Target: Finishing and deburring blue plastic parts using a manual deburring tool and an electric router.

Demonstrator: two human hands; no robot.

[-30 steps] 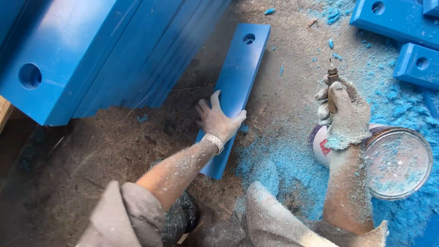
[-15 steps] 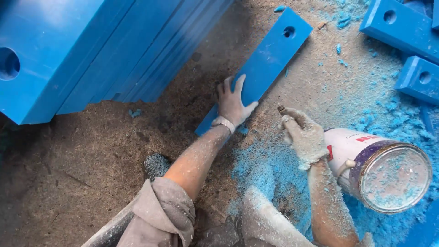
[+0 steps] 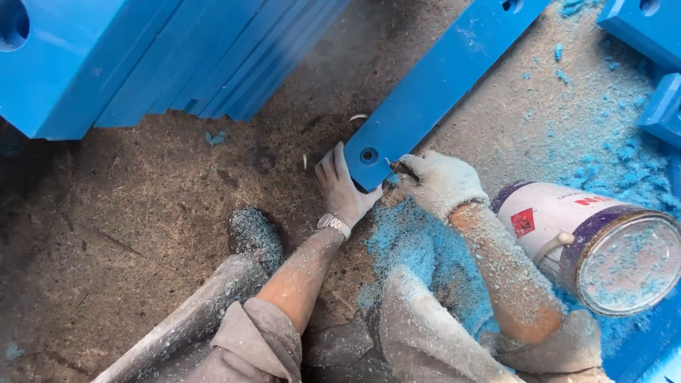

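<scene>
Dirt floor (image 3: 142, 234) strewn with sawdust and blue shavings (image 3: 418, 248).

Even, soft daylight, faint shadows, no glare; sharp centre, slight blur at edges.

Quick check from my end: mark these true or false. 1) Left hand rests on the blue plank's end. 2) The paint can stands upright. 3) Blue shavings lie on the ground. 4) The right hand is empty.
1) True: the left hand presses the blue plank beside its hole.
2) False: the paint can lies on its side.
3) True: blue shavings lie on the ground.
4) False: the right hand grips a small tool at the plank's end.
</scene>
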